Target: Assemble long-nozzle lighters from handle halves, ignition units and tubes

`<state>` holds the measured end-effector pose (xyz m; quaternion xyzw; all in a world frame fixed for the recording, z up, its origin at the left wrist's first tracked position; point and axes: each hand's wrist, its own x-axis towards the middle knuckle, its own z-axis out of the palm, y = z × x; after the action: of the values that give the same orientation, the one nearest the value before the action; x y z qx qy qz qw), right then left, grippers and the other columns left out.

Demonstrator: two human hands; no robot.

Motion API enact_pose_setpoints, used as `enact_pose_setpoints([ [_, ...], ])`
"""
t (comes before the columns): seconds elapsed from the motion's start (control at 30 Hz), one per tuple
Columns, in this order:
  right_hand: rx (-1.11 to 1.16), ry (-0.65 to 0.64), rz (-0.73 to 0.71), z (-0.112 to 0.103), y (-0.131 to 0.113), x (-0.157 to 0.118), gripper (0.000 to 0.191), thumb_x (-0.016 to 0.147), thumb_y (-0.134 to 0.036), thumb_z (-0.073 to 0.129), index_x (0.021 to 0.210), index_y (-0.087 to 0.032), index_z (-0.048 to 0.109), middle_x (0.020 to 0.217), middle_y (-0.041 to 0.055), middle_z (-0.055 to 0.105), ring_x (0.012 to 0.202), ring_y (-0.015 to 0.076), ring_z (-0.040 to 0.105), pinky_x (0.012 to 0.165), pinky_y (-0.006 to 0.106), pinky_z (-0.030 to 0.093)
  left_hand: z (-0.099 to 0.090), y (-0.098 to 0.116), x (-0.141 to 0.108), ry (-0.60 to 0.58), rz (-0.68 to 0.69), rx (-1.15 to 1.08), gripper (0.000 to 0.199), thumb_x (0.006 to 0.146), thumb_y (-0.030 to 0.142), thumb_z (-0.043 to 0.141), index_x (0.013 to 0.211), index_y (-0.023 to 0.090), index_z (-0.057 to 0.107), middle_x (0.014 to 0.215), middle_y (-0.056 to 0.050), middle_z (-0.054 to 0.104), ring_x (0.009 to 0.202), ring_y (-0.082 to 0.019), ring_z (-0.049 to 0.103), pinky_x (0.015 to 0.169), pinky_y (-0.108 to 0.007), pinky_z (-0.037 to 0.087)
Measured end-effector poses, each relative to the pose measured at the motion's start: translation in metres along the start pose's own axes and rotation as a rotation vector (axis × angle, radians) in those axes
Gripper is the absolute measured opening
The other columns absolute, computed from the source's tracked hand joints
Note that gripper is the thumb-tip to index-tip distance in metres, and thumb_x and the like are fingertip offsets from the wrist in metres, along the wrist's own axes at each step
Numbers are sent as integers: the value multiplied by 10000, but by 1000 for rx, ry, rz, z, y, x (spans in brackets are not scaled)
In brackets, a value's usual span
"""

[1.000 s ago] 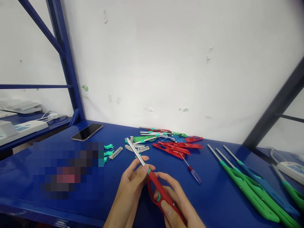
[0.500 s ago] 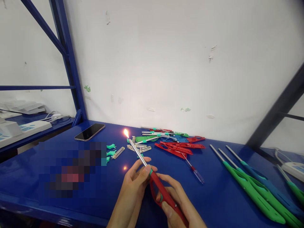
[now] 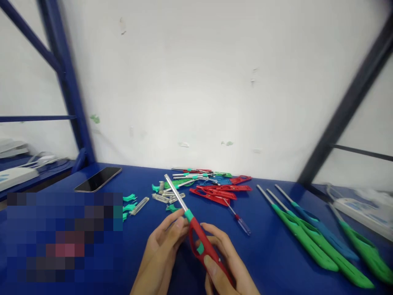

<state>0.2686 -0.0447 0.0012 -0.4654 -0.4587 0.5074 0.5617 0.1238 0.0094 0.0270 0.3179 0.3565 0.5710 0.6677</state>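
Observation:
A red lighter (image 3: 206, 241) with a long metal tube and a teal collar points up and to the left, with no flame at its tip. My right hand (image 3: 225, 262) is wrapped round its red handle, thumb on top. Beside the collar, my left hand (image 3: 167, 246) has its fingers curled at the lighter's left side; its fingertips are partly hidden. A teal trigger shows in the handle's opening. Behind the hands lie red casing parts (image 3: 215, 192), clear fuel tanks (image 3: 139, 206) and teal triggers (image 3: 129, 198).
A screwdriver (image 3: 242, 224) lies right of centre. Several green and blue lighters (image 3: 307, 241) are at the right. A phone (image 3: 98, 179) rests at the back left of the blue table (image 3: 138, 262). A pixelated area covers the near left. Metal posts stand at both sides.
The flame at the lighter's tip is gone. My left hand has moved off the metal tube, down toward the collar. The teal trigger shows more clearly, and the camera view has shifted right.

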Motion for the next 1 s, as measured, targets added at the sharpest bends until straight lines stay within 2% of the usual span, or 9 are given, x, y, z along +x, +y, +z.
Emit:
enact_pose_setpoints([
  [0.13,-195,281,-77,-28,-12,2,733,967,-723,562,1537,-268,490,830,24,668,404,95,449,373,233,351,-2,1,11,-24,9,40,457,767,558,865,1019,180,815,980,-108,826,1026,-331,769,1004,-450,573],
  [0.2,-402,475,-175,-55,-16,0,630,1007,-671,520,1487,-266,561,992,80,703,534,154,586,444,273,447,-1,2,14,-28,-15,47,400,753,556,870,891,186,808,886,-88,813,932,-322,771,930,-450,601],
  [0.27,-702,644,-270,-84,-17,-2,562,1029,-610,475,1458,-264,587,1258,139,678,838,250,717,613,330,552,0,4,13,-20,-29,58,409,691,570,909,780,191,784,804,-64,785,829,-297,751,831,-421,616],
  [0.4,-1212,834,-225,-127,-8,-2,492,1034,-463,357,1367,-264,659,1361,135,676,1051,360,724,701,443,565,3,6,11,-15,-7,91,484,569,621,956,676,197,749,722,-37,729,721,-241,675,719,-355,583],
  [0.57,-1377,788,-296,-142,0,3,409,1017,-368,390,1162,-210,738,1219,144,758,1108,379,699,903,530,550,3,11,11,-53,-38,138,435,669,594,888,636,190,731,680,-48,672,716,-234,621,716,-342,543],
  [0.67,-1409,779,-397,-142,-5,5,371,1011,-342,422,1092,-193,752,1109,157,781,1095,397,684,967,570,509,1,13,8,-107,-18,124,404,750,582,825,671,194,747,724,-59,672,753,-251,614,745,-359,542],
  [0.8,-1408,777,-519,-135,-17,8,335,1024,-345,451,1043,-225,763,1096,146,778,1110,386,670,998,582,484,-2,10,1,-143,-16,195,470,824,548,774,505,229,642,648,-46,594,735,-251,568,790,-364,540],
  [0.9,-1430,710,-535,-124,-28,19,331,1021,-333,472,1112,-224,771,1207,164,729,1169,382,645,1018,585,488,-3,5,-2,-108,-21,264,489,821,523,779,459,242,607,607,-36,553,706,-240,538,775,-348,520],
  [1.0,-1533,502,-397,-108,-45,47,368,1014,-278,508,1316,-213,710,1545,193,508,1398,415,502,1103,600,450,-4,1,-4,-118,19,268,483,818,433,717,394,249,576,569,-51,557,693,-236,537,732,-336,481],
])
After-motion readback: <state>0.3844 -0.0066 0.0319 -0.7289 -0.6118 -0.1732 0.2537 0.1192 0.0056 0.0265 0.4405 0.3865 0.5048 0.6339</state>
